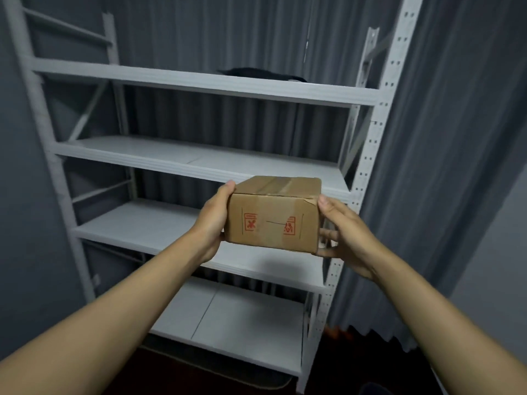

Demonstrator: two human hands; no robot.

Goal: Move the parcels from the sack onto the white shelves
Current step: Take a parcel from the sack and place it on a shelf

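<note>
The white shelves stood on a dark floor before grey curtains; four boards were seen; a dark, flat thing lay on the top board toward the right; what it was could not be told.

On your cardboard parcel, the near face bears two red handling pictograms, at 9 and 3 o'clock; their lettering is illegible.

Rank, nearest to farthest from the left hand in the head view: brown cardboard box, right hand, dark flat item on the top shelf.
1. Brown cardboard box: gripped by the left hand.
2. Right hand: across the box.
3. Dark flat item: high, top shelf.
</note>
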